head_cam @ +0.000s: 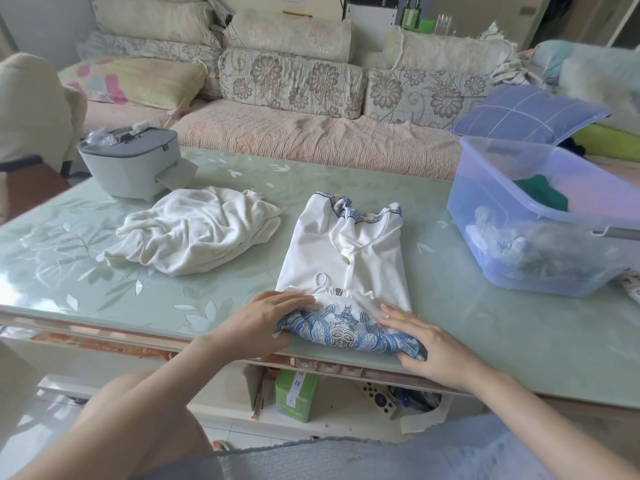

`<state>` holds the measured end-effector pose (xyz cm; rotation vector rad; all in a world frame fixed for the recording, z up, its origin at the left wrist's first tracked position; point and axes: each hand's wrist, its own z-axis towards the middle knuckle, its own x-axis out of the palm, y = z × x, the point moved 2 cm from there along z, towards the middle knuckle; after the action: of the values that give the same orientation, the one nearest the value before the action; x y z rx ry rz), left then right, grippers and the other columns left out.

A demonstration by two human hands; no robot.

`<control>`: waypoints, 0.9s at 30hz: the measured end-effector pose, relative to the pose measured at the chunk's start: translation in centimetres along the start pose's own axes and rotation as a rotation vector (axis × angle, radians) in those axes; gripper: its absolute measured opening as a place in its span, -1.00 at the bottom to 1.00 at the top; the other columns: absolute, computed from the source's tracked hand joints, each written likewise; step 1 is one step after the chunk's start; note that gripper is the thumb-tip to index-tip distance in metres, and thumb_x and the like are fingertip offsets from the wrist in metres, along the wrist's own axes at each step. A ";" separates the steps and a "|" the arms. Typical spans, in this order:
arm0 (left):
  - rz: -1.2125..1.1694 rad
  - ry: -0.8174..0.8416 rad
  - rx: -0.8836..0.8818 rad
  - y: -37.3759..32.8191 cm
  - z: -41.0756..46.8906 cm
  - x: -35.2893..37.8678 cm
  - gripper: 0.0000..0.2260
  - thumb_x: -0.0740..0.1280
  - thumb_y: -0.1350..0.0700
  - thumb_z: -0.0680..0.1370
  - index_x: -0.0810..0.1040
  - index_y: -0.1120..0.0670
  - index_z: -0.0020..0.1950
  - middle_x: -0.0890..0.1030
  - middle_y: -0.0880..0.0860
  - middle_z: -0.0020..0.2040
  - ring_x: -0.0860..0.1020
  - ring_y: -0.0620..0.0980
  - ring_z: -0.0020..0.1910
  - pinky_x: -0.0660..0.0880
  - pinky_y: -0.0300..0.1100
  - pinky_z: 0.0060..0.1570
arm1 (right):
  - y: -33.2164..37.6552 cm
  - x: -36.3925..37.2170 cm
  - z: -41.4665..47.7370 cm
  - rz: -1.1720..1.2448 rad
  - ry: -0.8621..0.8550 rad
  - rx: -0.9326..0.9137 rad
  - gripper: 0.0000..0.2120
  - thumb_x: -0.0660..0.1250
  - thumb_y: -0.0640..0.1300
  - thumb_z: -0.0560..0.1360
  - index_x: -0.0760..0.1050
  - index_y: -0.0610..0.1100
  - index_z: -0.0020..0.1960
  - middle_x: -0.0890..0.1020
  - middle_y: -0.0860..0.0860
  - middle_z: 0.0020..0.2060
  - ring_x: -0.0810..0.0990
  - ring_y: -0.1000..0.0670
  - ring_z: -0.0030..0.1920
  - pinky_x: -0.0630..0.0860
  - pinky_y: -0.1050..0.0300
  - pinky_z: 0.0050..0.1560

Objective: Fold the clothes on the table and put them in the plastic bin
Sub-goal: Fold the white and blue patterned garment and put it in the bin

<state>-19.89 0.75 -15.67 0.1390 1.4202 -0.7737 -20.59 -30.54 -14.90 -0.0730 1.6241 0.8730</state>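
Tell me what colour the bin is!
The bin is see-through pale blue; the head view shows it.

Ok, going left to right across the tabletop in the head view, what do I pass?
First the pale grey lidded plastic appliance → crumpled cream knit garment → white garment with blue printed hem → translucent blue plastic bin.

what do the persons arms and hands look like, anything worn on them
Both arms are bare as far up as the view shows, with no sleeves in sight. The left hand and right hand wear no gloves, and no watch, bracelet or ring shows on them.
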 end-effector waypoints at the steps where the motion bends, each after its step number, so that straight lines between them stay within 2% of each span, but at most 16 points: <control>1: 0.000 -0.020 -0.018 0.0 0.0 0.0 -0.38 0.16 -0.04 0.35 0.30 -0.12 0.45 0.37 -0.15 0.40 0.28 -0.17 0.40 0.03 -0.39 0.36 | -0.1 -0.1 0.0 0.004 -0.014 0.012 -0.43 0.33 -0.21 0.47 0.32 0.19 0.39 0.15 0.37 0.43 0.09 0.41 0.41 0.04 0.46 0.39; 3: -0.025 -0.078 -0.061 0.2 0.2 0.0 -0.44 0.18 -0.09 0.35 0.42 -0.07 0.36 0.48 -0.10 0.32 0.40 -0.07 0.31 0.15 -0.33 0.33 | -0.4 -0.2 0.0 0.032 -0.069 0.032 -0.47 0.35 -0.23 0.46 0.41 0.24 0.30 0.25 0.38 0.39 0.21 0.40 0.38 0.14 0.43 0.37; 5: -0.068 -0.151 -0.065 0.5 0.3 -0.2 -0.61 0.22 -0.12 0.37 0.52 -0.11 0.17 0.57 -0.15 0.18 0.49 -0.09 0.19 0.27 -0.21 0.31 | -1.0 -0.1 0.0 0.072 -0.140 0.033 -0.51 0.38 -0.28 0.45 0.49 0.22 0.22 0.37 0.34 0.34 0.33 0.33 0.35 0.21 0.42 0.34; 7: -0.064 -0.229 -0.073 0.9 0.2 -0.2 -0.72 0.26 -0.13 0.40 0.58 -0.10 0.05 0.62 -0.16 0.09 0.54 -0.13 0.08 0.31 -0.13 0.28 | -1.7 0.1 0.0 0.154 -0.207 0.087 -0.50 0.36 -0.32 0.47 0.52 0.27 0.16 0.51 0.30 0.24 0.46 0.17 0.31 0.34 0.30 0.32; 9: -0.077 -0.317 -0.141 1.0 0.3 -0.2 -0.73 0.27 -0.13 0.46 0.62 -0.02 0.02 0.66 -0.09 -0.02 0.54 -0.09 0.00 0.39 -0.11 0.18 | -2.0 0.2 0.0 0.231 -0.257 0.194 -0.54 0.30 -0.27 0.52 0.55 0.33 0.07 0.66 0.22 0.00 0.62 -0.01 0.11 0.49 0.09 0.15; 10: -0.122 -0.345 -0.205 0.9 0.3 -0.4 -0.76 0.29 -0.11 0.47 0.62 -0.01 0.00 0.67 -0.06 -0.09 0.53 -0.08 -0.05 0.44 -0.11 0.05 | -2.0 0.1 0.1 0.277 -0.291 0.231 -0.60 0.29 -0.24 0.54 0.56 0.31 -0.01 0.67 0.15 -0.16 0.64 -0.03 -0.08 0.48 0.10 -0.01; 11: -0.190 -0.364 -0.264 0.8 0.4 -0.7 -0.82 0.30 -0.07 0.49 0.60 -0.02 -0.03 0.65 -0.04 -0.16 0.52 -0.07 -0.13 0.45 -0.12 -0.10 | -1.7 -0.2 0.3 0.345 -0.336 0.253 -0.68 0.28 -0.21 0.55 0.56 0.24 -0.09 0.63 0.05 -0.28 0.56 0.02 -0.22 0.41 0.13 -0.13; 12: -0.258 -0.373 -0.314 0.6 0.5 -1.1 -0.88 0.30 -0.04 0.52 0.58 -0.02 -0.07 0.61 -0.03 -0.25 0.50 -0.06 -0.24 0.41 -0.14 -0.23 | -1.3 -0.6 0.5 0.422 -0.380 0.265 -0.76 0.27 -0.18 0.56 0.56 0.14 -0.15 0.59 -0.06 -0.32 0.48 0.05 -0.26 0.34 0.13 -0.18; 14: -0.343 -0.380 -0.392 0.4 0.9 -1.7 -0.85 0.29 0.03 0.57 0.51 0.03 -0.17 0.50 0.00 -0.39 0.39 -0.02 -0.41 0.27 -0.13 -0.39 | -0.5 -1.5 1.1 0.533 -0.430 0.271 -0.85 0.25 -0.15 0.57 0.56 -0.04 -0.13 0.57 -0.19 -0.29 0.46 0.08 -0.20 0.34 0.13 -0.14; 15: -0.381 -0.392 -0.436 0.4 1.3 -2.1 -0.80 0.27 0.05 0.58 0.47 0.07 -0.22 0.46 0.01 -0.42 0.35 -0.01 -0.42 0.23 -0.12 -0.39 | -0.4 -1.9 1.4 0.552 -0.440 0.280 -0.82 0.24 -0.13 0.57 0.54 -0.18 -0.14 0.55 -0.15 -0.29 0.46 0.07 -0.18 0.35 0.13 -0.11; 18: -0.469 -0.392 -0.570 0.0 2.9 -3.1 -0.70 0.23 0.08 0.60 0.43 0.14 -0.32 0.48 0.06 -0.39 0.43 0.04 -0.33 0.27 -0.12 -0.29 | -0.4 -2.6 2.3 0.598 -0.424 0.365 -0.64 0.23 -0.09 0.59 0.46 -0.40 -0.17 0.58 -0.14 -0.26 0.54 -0.08 -0.17 0.40 0.01 -0.09; 20: -0.406 -0.295 -0.651 0.1 3.8 -2.8 -0.71 0.20 0.07 0.62 0.53 0.18 -0.22 0.58 0.19 -0.25 0.53 0.14 -0.20 0.28 -0.13 -0.26 | -0.6 -2.4 2.8 0.495 -0.389 0.456 -0.53 0.22 0.04 0.57 0.47 -0.41 -0.17 0.62 -0.24 -0.25 0.58 -0.23 -0.13 0.43 -0.05 -0.08; 22: -0.283 -0.250 -0.686 0.4 4.1 -1.8 -0.69 0.19 0.05 0.62 0.50 0.21 -0.23 0.57 0.20 -0.26 0.54 0.19 -0.17 0.28 -0.12 -0.29 | -0.7 -2.0 2.6 0.097 -0.336 0.534 -0.53 0.17 0.13 0.56 0.43 -0.23 -0.31 0.51 -0.06 -0.47 0.51 -0.16 -0.29 0.35 0.02 -0.13; 24: -0.221 -0.248 -0.701 0.6 4.0 -0.9 -0.73 0.21 0.02 0.61 0.42 0.14 -0.22 0.49 0.06 -0.30 0.50 0.14 -0.19 0.29 -0.12 -0.29 | -0.5 -1.3 2.5 -0.285 -0.350 0.534 -0.63 0.18 0.10 0.58 0.42 -0.09 -0.31 0.47 0.05 -0.49 0.52 -0.10 -0.31 0.31 0.06 -0.03; 26: -0.225 -0.281 -0.675 0.5 3.7 -0.7 -0.82 0.23 -0.01 0.59 0.45 0.10 0.02 0.52 0.03 -0.14 0.50 0.09 -0.09 0.36 -0.12 -0.20 | -0.3 -1.1 2.1 -0.272 -0.453 0.458 -0.81 0.29 0.06 0.54 0.49 -0.06 -0.11 0.58 0.08 -0.28 0.56 -0.05 -0.14 0.25 0.10 0.01; 27: -0.208 -0.328 -0.621 0.4 3.3 -0.9 -0.75 0.22 -0.03 0.59 0.43 0.08 0.18 0.53 0.04 -0.01 0.48 0.07 0.03 0.38 -0.12 -0.08 | -0.5 -1.1 2.0 -0.196 -0.512 0.414 -0.80 0.34 0.02 0.51 0.50 -0.06 0.06 0.59 0.06 -0.08 0.54 -0.03 0.02 0.24 0.13 0.07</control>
<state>-16.89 -0.37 -14.38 -0.5973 1.3075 -0.4631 -18.37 -30.21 -14.22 0.2590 1.2556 0.3508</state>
